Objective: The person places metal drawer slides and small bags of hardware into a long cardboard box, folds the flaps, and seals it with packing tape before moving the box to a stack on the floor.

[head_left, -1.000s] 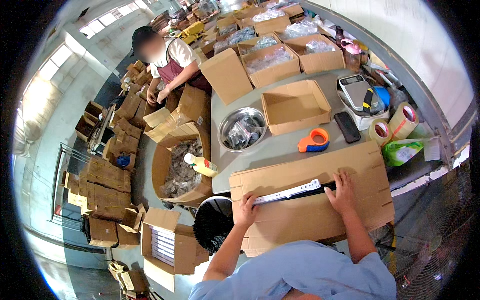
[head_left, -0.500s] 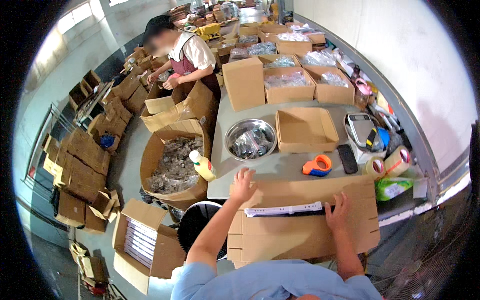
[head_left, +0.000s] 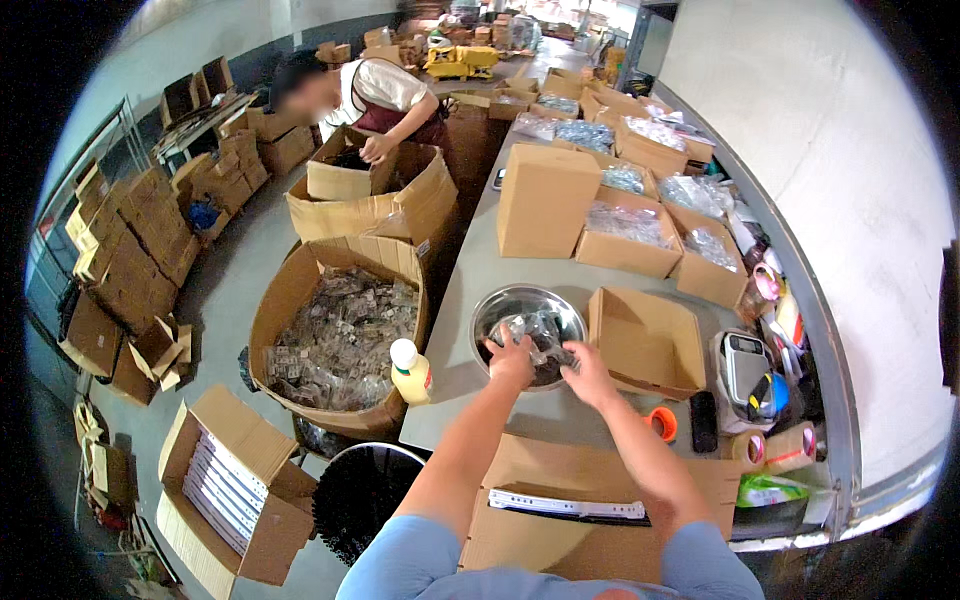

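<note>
Both my hands reach to a steel bowl (head_left: 573, 300) on the grey table. Inside it lies a clear plastic bag (head_left: 545, 330) with dark contents that I cannot make out. My left hand (head_left: 512, 362) has its fingers curled on the bag at the near left of the bowl. At the near right rim, my right hand (head_left: 588, 374) grips the bag's edge between thumb and fingers. Below my forearms, a white perforated drawer slide (head_left: 565, 503) lies with a dark strip beside it on a flattened cardboard sheet (head_left: 560, 548).
An open carton (head_left: 645, 378) stands right of the bowl. Beyond are a tall carton (head_left: 545, 205) and several boxes of bagged parts. A yellowish bottle (head_left: 411, 378) stands at the table's left edge. Orange tape cutter (head_left: 662, 424) sits front right. A co-worker (head_left: 385, 95) bends over boxes.
Both hands have left the cardboard sheet and moved forward to the bowl, taking hold of the bag. The drawer slide stays on the sheet. The co-worker has bent lower over the boxes.
</note>
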### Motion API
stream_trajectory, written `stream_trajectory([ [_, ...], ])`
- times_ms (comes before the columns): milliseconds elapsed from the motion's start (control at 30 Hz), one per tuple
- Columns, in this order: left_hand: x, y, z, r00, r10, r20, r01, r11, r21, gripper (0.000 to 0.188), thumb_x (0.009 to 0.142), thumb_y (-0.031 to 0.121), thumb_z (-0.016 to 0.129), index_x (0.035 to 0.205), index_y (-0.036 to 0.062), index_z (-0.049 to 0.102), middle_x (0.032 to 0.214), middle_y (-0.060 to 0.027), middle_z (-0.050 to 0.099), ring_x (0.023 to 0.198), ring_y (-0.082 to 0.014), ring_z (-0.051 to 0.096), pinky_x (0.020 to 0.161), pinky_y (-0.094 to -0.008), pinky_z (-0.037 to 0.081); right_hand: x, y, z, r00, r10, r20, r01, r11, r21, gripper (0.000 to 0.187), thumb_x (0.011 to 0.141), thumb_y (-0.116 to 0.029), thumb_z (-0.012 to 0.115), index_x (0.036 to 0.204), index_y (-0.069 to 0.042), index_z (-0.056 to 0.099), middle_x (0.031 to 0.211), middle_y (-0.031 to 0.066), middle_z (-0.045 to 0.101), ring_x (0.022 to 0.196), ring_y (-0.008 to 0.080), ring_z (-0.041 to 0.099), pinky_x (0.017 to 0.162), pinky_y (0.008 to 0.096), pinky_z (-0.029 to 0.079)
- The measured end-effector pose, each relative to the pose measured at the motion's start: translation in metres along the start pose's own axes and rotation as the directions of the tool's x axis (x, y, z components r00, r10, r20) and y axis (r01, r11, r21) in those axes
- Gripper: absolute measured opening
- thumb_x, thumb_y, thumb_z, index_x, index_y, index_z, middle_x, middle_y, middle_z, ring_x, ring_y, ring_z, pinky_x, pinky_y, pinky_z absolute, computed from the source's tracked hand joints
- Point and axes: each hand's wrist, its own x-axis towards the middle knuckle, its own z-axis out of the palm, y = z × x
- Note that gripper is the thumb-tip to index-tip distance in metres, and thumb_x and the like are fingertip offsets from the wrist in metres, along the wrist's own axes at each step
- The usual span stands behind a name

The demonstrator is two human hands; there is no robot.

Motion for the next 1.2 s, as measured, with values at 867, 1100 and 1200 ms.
stream_trajectory([
  [867, -0.143, -0.028, -0.015, 0.923, -0.318, -0.215, -0.342, -0.425, -0.838, 0.017, 0.08, 0.006, 0.048, 0.096, 0.0051, 0.053, 0.085, 0.0006, 0.05, 0.078, -0.0095, 0.046, 0.067, -0.0234, 0.039, 0.128, 0.043, 0.054, 0.879, -0.068, 0.472, 0.128, 0.987, -0.096, 0.066, 0.052, -0.012, 0.079, 0.115, -0.015, 0.059, 0.146, 0.0274, 0.017, 0.136, 0.0356, 0.022, 0.106, 0.0376, 0.031],
  [1100, -0.268, -0.06, 0.048, 0.995, -0.092, 0.046, 0.006, -0.396, -0.918, 0.025, 0.079, 0.003, 0.051, 0.103, -0.0005, 0.057, 0.08, -0.0008, 0.053, 0.069, -0.01, 0.046, 0.061, -0.0251, 0.038, 0.142, 0.013, 0.082, 0.716, 0.208, 0.666, 0.16, 0.88, -0.447, 0.068, 0.051, -0.012, 0.079, 0.116, -0.023, 0.063, 0.146, 0.0201, 0.017, 0.109, 0.0354, 0.055, 0.096, 0.0352, 0.045],
  [1200, -0.297, -0.071, 0.073, 0.985, -0.121, 0.123, 0.059, -0.433, -0.9, 0.025, 0.079, 0.002, 0.052, 0.103, 0.0002, 0.056, 0.08, -0.0008, 0.054, 0.066, -0.0089, 0.046, 0.058, -0.0235, 0.037, 0.128, 0.009, 0.082, 0.779, 0.146, 0.61, 0.118, 0.921, -0.371, 0.068, 0.049, -0.012, 0.08, 0.114, -0.022, 0.064, 0.14, 0.0211, 0.026, 0.113, 0.038, 0.05, 0.098, 0.0362, 0.043],
])
